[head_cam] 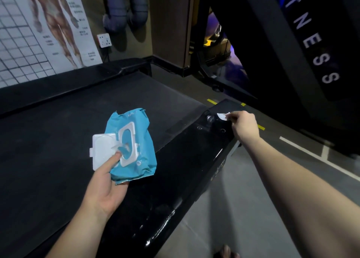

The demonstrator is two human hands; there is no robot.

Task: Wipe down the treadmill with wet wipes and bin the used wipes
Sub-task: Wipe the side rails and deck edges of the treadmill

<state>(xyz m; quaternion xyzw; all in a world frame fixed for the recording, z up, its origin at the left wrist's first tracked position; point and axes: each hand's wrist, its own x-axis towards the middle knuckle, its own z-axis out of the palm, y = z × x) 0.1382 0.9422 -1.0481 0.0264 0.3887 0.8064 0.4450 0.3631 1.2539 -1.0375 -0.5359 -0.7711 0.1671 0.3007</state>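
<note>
Right forearm [292, 189] filled the lower right of the frame, leading out to the right hand [244, 126] at mid right. That hand pinched a small white scrap [222, 116] between thumb and fingertips, just over the far end of the treadmill's glossy black side rail [194, 170]. Couldn't tell if the scrap was a wipe or the pack's seal sticker.

Left hand [106, 189] at lower centre gripped the blue wipe pack [134, 140] from underneath. Its thumb pressed by the opening, and the white lid [102, 152] stood flipped open to the left.

The pack looked soft, crinkly and light, so I'd guess it squishes if grabbed mid-body. Holding it near the stiff lid frame seemed the safer bet. The wipes themselves would probably be limp and clingy.

The rail looked slick, with shiny patches low in the frame that might have been wet. There was plenty of room over the belt [78, 111] to the left. On the right, only a strip of grey floor [253, 199] lay before the next machine [292, 43] at upper right.
</note>
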